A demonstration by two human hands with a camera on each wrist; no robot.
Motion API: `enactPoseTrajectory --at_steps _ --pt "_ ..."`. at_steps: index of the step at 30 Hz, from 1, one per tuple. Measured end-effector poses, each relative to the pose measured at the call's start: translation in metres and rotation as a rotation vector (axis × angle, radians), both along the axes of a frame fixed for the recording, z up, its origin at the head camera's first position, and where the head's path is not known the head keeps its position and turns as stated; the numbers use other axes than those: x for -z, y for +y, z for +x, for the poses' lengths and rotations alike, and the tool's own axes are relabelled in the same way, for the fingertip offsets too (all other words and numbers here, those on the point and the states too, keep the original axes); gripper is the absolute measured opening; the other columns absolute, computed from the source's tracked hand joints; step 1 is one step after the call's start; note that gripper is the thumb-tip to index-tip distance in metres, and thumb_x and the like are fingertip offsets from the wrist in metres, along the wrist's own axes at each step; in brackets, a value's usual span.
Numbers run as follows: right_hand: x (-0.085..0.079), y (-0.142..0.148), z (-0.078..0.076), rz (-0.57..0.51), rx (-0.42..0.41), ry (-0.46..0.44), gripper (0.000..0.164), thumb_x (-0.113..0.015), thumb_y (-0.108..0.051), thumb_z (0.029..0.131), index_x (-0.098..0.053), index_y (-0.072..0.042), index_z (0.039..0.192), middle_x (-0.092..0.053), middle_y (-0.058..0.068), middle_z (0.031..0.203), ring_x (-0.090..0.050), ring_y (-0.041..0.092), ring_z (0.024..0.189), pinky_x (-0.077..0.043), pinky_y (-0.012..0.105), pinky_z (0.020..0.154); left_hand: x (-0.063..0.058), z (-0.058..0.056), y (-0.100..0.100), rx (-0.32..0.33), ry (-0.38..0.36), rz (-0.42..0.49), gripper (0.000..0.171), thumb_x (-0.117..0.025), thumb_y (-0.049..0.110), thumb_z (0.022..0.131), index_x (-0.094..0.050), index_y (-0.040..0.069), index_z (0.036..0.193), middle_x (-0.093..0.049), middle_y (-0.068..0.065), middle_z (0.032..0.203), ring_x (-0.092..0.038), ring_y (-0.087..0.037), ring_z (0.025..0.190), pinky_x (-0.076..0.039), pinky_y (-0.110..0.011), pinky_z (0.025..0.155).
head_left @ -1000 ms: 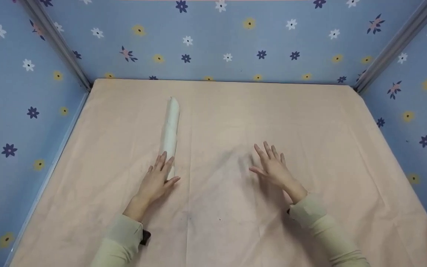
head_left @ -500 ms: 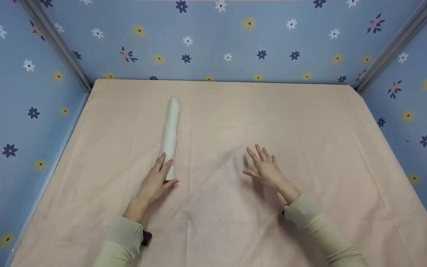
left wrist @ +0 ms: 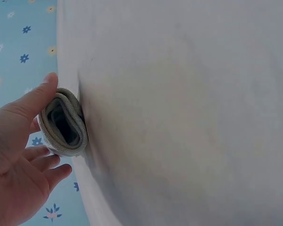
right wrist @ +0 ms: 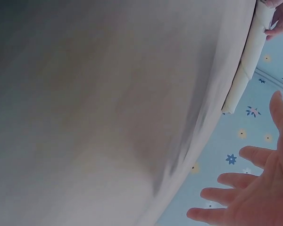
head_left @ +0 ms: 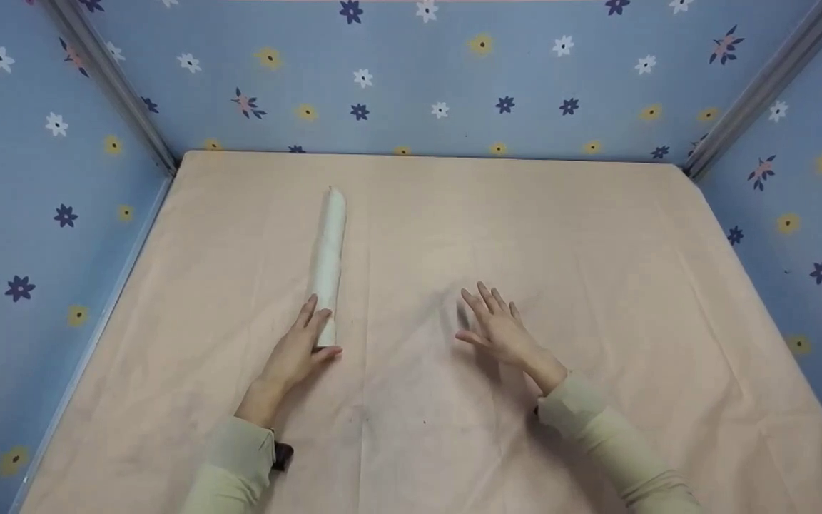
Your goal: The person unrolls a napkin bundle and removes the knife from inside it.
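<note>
A blue flowered wall (head_left: 26, 243) stands at nine o'clock. Next, at about eight o'clock from the middle of the pinkish cloth (head_left: 411, 228), a pale green sleeve (head_left: 225, 467) leads to the left hand (head_left: 293, 355). Its fingers are relaxed and fairly straight, touching the near end of a pale fabric roll (head_left: 330, 257) without gripping it; the thumb lies by that end, pointing toward three o'clock. The roll rests on the cloth at about ten o'clock, running from the hand toward twelve, tipped slightly toward one (the left wrist view shows its hollow, layered end). Farther right, at about three o'clock, the right hand (head_left: 500, 334) hovers over the cloth, fingers spread and holding nothing, pointing toward eleven. Its matching right sleeve (head_left: 611, 435) reaches in from five o'clock.
</note>
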State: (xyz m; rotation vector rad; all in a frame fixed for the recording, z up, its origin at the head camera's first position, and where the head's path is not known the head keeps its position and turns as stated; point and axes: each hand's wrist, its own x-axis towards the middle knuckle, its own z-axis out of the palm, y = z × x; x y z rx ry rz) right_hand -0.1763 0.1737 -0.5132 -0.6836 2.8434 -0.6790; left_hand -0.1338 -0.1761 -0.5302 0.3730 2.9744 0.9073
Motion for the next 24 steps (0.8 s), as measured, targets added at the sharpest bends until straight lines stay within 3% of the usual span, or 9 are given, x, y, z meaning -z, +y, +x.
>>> enactPoseTrajectory --at_steps 6,24 --pt "0.0 -0.006 0.002 -0.01 -0.007 -0.019 0.072 -0.055 -0.046 0.084 -0.023 -0.016 0.142 -0.012 0.018 0.145 -0.011 0.04 0.13 -0.012 0.063 0.097 0.001 -0.001 -0.002 -0.004 0.003 0.018 0.061 -0.068 0.028 0.078 -0.04 0.001 0.125 -0.018 -0.025 0.142 -0.028 -0.04 0.124 -0.039 -0.049 0.089" --pt "0.0 -0.024 0.002 -0.01 -0.025 -0.041 0.073 -0.055 -0.046 0.084 -0.022 -0.017 0.142 -0.011 0.015 0.146 -0.012 0.038 0.131 -0.012 0.06 0.099 -0.002 -0.001 -0.007 -0.04 -0.087 0.128 0.057 -0.067 0.026 0.08 -0.036 0.005 0.123 -0.017 -0.021 0.143 -0.026 -0.039 0.125 -0.028 -0.05 0.098"
